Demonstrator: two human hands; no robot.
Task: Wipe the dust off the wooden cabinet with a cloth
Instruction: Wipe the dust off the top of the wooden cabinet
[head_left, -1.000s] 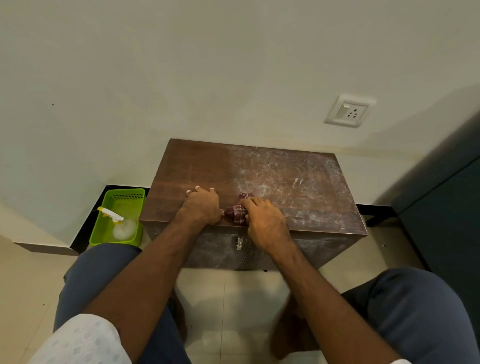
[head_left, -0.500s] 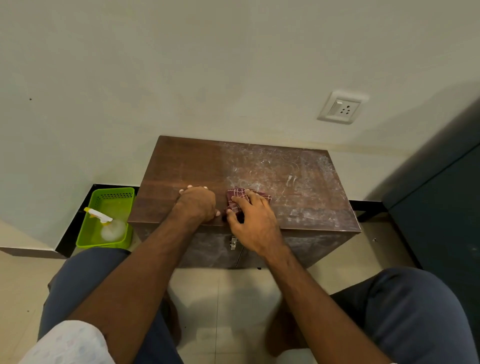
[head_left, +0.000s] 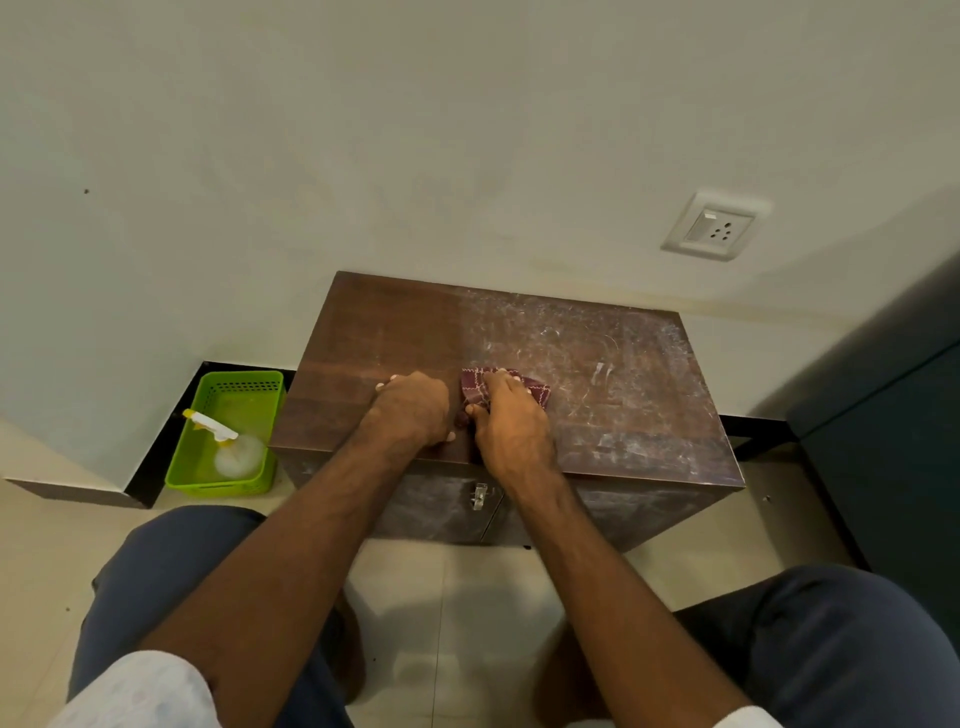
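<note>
Left grip (head_left: 413, 410) rests on the cabinet (head_left: 623, 374) top by its front edge, holding nothing. Just beside it, right grip (head_left: 511, 434) holds the cloth (head_left: 535, 388) down. The cloth looks soft and light, probably best bunched under the palm. Dust lies beyond.

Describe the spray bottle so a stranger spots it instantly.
Start at the wooden cabinet against the wall. On the floor at its left side sits a green basket. The spray bottle lies inside: clear body, white-and-yellow trigger head, the basket's only item.
</note>
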